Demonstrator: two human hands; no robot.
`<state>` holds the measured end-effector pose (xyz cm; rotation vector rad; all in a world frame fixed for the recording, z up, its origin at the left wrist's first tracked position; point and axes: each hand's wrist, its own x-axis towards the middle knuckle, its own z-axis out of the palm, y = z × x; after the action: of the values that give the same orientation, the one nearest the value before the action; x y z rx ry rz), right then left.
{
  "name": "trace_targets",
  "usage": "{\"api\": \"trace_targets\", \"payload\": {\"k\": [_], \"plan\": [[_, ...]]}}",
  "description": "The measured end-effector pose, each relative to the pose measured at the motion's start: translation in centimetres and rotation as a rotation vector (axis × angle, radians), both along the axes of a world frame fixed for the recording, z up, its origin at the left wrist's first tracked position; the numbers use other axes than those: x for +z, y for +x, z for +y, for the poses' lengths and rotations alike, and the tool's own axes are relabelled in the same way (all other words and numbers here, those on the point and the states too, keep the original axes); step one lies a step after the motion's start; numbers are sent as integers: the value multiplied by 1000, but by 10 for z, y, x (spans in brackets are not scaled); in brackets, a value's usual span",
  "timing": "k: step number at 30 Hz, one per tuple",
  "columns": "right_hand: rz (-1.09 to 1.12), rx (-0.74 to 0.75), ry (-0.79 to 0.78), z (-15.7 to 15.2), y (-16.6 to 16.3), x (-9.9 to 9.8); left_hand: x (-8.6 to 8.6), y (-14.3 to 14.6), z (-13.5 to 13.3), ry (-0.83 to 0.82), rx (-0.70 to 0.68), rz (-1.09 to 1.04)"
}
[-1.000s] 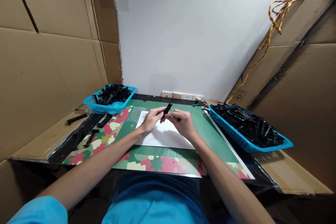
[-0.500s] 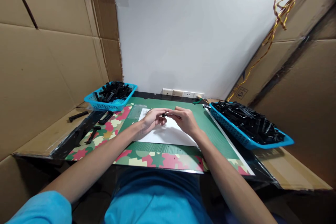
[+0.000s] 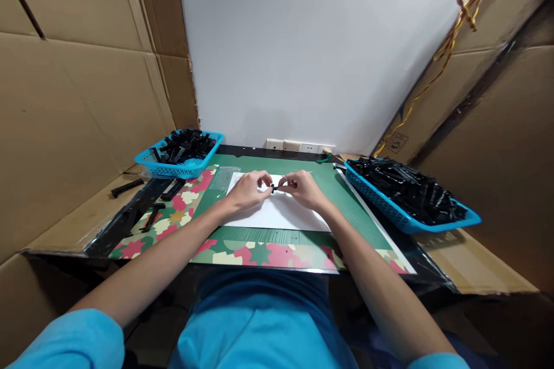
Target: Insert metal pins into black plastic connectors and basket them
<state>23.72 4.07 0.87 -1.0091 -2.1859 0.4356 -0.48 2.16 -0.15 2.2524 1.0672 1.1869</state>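
Note:
Over the white paper [image 3: 277, 216], my left hand [image 3: 249, 190] and my right hand [image 3: 305, 190] meet at a small black plastic part [image 3: 273, 188]. The left thumb and fingertips pinch one end of this part. From the other side, the right fingertips close on its dark, thin end. Part of it is hidden by the fingers, so its full shape does not show.
A blue basket [image 3: 173, 171] of black plastic pieces stands at the back left, and a larger blue basket [image 3: 389, 210] of them at the right. Loose black pieces [image 3: 152, 217] lie left on the green patterned mat [image 3: 259, 258]. Cardboard walls [image 3: 86, 104] flank the table.
My left hand has turned, its thumb now below and its fingers curled above the black part. The right fingers have shifted slightly too. The view has tilted a little downward.

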Motion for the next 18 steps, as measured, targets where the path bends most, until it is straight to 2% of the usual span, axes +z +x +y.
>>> {"api": "trace_targets", "payload": {"k": [9,14,18], "plan": [[-35,36,-29,-2,1,4,-7,3,2,30,-2,63],[-33,76,62,-7,2,11,-11,3,4,63,0,105],[-90,91,125,-2,6,7,-12,3,4,88,-7,108]]}}
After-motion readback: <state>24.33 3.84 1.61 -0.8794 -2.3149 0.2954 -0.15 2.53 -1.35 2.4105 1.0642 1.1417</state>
